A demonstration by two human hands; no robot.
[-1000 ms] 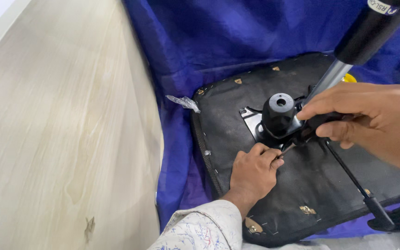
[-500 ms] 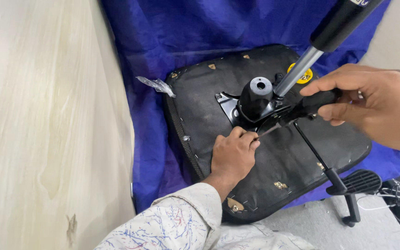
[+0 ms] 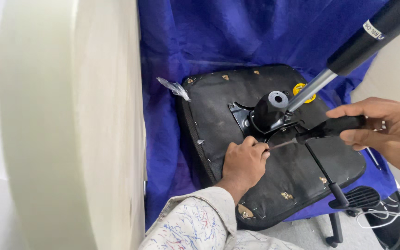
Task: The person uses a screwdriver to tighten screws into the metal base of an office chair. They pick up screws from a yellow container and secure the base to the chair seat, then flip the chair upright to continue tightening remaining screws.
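An upturned office-chair seat (image 3: 218,111), black underneath, lies on a blue cloth (image 3: 237,37). At its middle is a black metal mechanism plate (image 3: 267,113) with a chrome and black gas cylinder (image 3: 348,51) rising to the upper right. My left hand (image 3: 243,162) rests on the seat bottom, fingers pinched at the tip of a screwdriver (image 3: 320,131). My right hand (image 3: 385,134) grips the screwdriver's black handle, shaft pointing left toward the plate's edge. The screw itself is hidden by my fingers.
A pale beige panel (image 3: 70,129) stands along the left. A scrap of clear plastic (image 3: 174,88) lies by the seat's far-left corner. A black lever and pedal-like part (image 3: 355,199) stick out at the lower right, next to white cables (image 3: 394,208).
The view has swung left, so the seat and hands sit further right in the picture. My hands stay at the same spot on the mechanism, still on the screwdriver.
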